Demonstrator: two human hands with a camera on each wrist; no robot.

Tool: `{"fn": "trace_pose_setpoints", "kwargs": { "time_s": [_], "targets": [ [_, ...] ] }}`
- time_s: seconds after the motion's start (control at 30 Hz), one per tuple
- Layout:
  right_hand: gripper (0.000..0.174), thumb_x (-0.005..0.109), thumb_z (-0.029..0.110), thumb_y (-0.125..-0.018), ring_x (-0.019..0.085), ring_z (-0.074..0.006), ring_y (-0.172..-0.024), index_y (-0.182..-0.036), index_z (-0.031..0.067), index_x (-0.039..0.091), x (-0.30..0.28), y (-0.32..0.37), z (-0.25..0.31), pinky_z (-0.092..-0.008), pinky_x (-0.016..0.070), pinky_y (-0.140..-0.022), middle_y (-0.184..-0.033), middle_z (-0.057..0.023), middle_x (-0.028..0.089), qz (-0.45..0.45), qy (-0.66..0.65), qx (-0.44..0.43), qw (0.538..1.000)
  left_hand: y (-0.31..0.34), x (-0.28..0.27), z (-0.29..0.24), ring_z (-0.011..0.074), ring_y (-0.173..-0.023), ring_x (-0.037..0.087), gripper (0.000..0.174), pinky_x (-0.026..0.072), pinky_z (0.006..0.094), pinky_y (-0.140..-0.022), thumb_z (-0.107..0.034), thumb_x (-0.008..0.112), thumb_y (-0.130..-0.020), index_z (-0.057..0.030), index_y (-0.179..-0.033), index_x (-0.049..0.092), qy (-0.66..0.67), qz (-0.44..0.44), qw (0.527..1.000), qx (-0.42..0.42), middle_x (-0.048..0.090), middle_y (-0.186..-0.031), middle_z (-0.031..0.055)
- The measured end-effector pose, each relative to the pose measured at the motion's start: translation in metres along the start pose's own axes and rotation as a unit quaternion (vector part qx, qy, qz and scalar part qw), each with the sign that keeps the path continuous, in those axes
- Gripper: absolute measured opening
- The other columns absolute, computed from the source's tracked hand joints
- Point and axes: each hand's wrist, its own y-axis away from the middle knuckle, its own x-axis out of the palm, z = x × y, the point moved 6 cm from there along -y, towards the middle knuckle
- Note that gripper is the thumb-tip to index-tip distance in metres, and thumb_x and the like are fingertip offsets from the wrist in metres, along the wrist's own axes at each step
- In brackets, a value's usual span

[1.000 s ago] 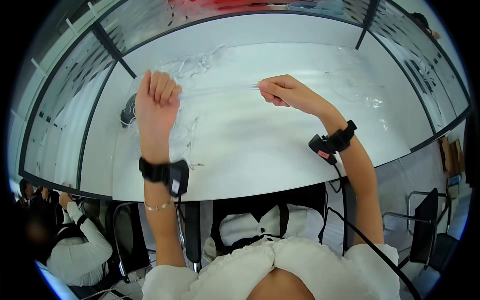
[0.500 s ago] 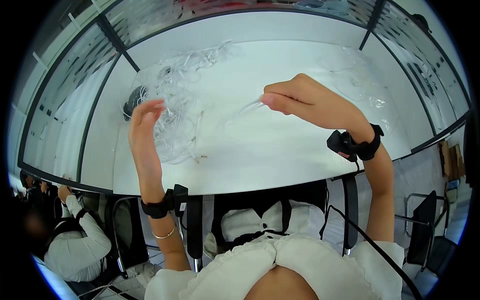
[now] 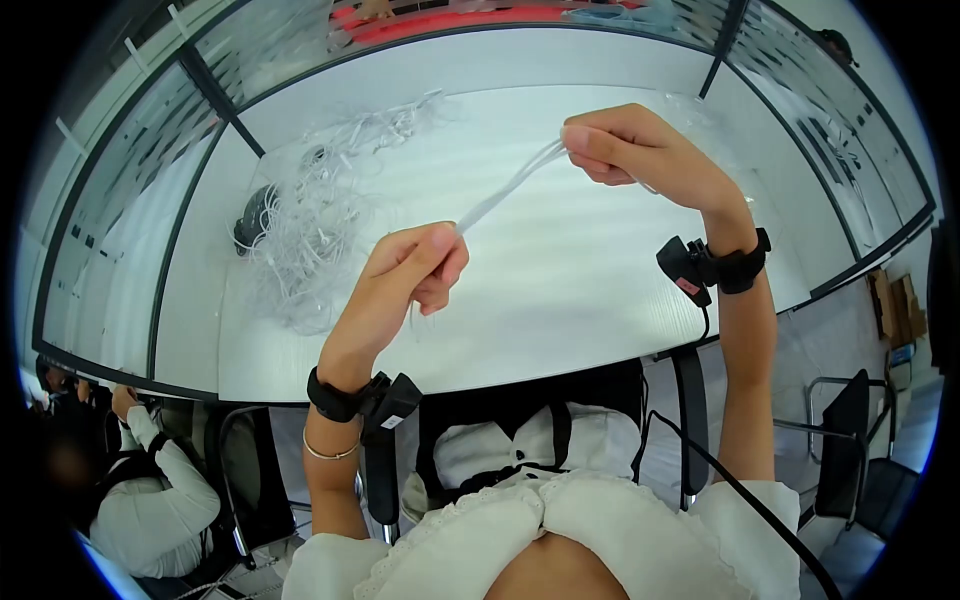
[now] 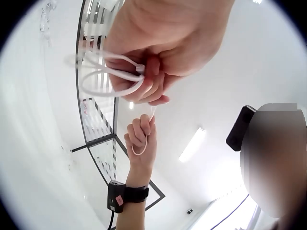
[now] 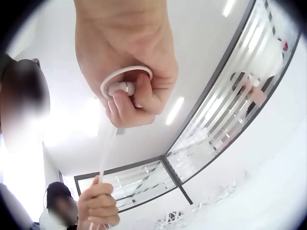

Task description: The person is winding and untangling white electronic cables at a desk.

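A white cable (image 3: 508, 190) runs in several strands between the two hands, above the table, slanting up to the right in the head view. The left hand (image 3: 405, 275) grips its lower end with curled fingers; white loops (image 4: 112, 86) stick out of that hand in the left wrist view. Higher and to the right, the right hand (image 3: 650, 155) pinches the other end between thumb and fingers. In the right wrist view a small white rounded piece (image 5: 122, 89) and a loop of cable show within the right hand's fingers.
A tangled heap of white cables (image 3: 310, 235) lies on the left of the white table (image 3: 560, 320), beside a dark object (image 3: 252, 218). Clear plastic (image 3: 690, 110) lies at the back right. Low framed panels enclose the table. Another person (image 3: 160, 500) sits at the lower left.
The left hand, open half a second ago near the heap, has moved right and grips the cable. The right hand has risen and moved right, still holding its end.
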Motion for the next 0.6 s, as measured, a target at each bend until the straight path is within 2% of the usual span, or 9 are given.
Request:
{"fn": "trace_pose_setpoints", "kwargs": {
  "time_s": [0.13, 0.17, 0.27, 0.4, 0.5, 0.6],
  "targets": [
    [0.041, 0.044, 0.028, -0.098, 0.027, -0.0046, -0.046, -0.062, 0.0092, 0.041, -0.006, 0.009, -0.004, -0.0221, 0.0216, -0.044, -0.053, 0.0044, 0.035, -0.006, 0.030, 0.029, 0.999, 0.002, 0.000, 0.006, 0.0037, -0.047, 0.022, 0.040, 0.0363, 0.0219, -0.044, -0.030, 0.042, -0.100, -0.0109, -0.065, 0.037, -0.020, 0.029, 0.999, -0.040, 0.027, -0.057, -0.0065],
    [0.040, 0.046, 0.029, -0.097, 0.031, -0.0030, -0.043, -0.063, 0.0084, 0.046, -0.008, 0.009, -0.005, -0.0207, 0.0232, -0.042, -0.048, 0.0047, 0.037, 0.004, 0.032, 0.037, 0.999, 0.004, -0.001, 0.008, 0.0039, -0.047, 0.022, 0.040, 0.0363, 0.0221, -0.043, -0.030, 0.042, -0.100, -0.0110, -0.065, 0.037, -0.026, 0.045, 0.997, -0.053, 0.027, -0.057, -0.0065],
    [0.037, 0.051, 0.028, -0.095, 0.030, -0.0031, -0.045, -0.065, 0.0073, 0.052, -0.009, 0.014, -0.003, -0.0216, 0.0230, -0.043, -0.047, 0.0055, 0.035, 0.039, 0.041, 0.074, 0.996, 0.010, 0.004, 0.012, 0.0043, -0.047, 0.023, 0.040, 0.0355, 0.0219, -0.043, -0.031, 0.043, -0.099, -0.0112, -0.065, 0.037, -0.026, 0.088, 0.992, -0.089, 0.026, -0.056, -0.0065],
    [0.035, 0.052, 0.027, -0.094, 0.032, -0.0031, -0.043, -0.066, 0.0062, 0.055, -0.012, 0.018, -0.002, -0.0212, 0.0245, -0.043, -0.046, 0.0048, 0.037, 0.036, 0.037, 0.074, 0.996, 0.012, 0.001, 0.019, 0.0045, -0.048, 0.024, 0.040, 0.0306, 0.0216, -0.042, -0.032, 0.043, -0.099, -0.0112, -0.066, 0.038, 0.026, 0.122, 0.984, -0.129, 0.027, -0.057, -0.0064],
    [0.032, 0.052, 0.024, -0.093, 0.035, -0.0032, -0.040, -0.068, 0.0050, 0.057, -0.010, 0.019, -0.008, -0.0203, 0.0266, -0.042, -0.044, 0.0041, 0.039, 0.041, 0.021, 0.095, 0.994, 0.011, -0.005, 0.022, 0.0038, -0.048, 0.020, 0.039, 0.0272, 0.0205, -0.043, -0.035, 0.045, -0.098, -0.0105, -0.068, 0.041, 0.032, 0.099, 0.988, -0.115, 0.025, -0.058, -0.0074],
    [0.033, 0.049, 0.023, -0.095, 0.037, -0.0021, -0.037, -0.067, 0.0052, 0.056, -0.008, 0.017, -0.013, -0.0191, 0.0250, -0.038, -0.044, 0.0041, 0.041, 0.018, -0.005, 0.061, 0.998, 0.005, -0.013, 0.022, 0.0036, -0.049, 0.019, 0.037, 0.0196, 0.0212, -0.043, -0.034, 0.045, -0.098, -0.0106, -0.069, 0.042, 0.019, 0.040, 0.994, -0.098, 0.025, -0.059, -0.0075]
  ]
}}
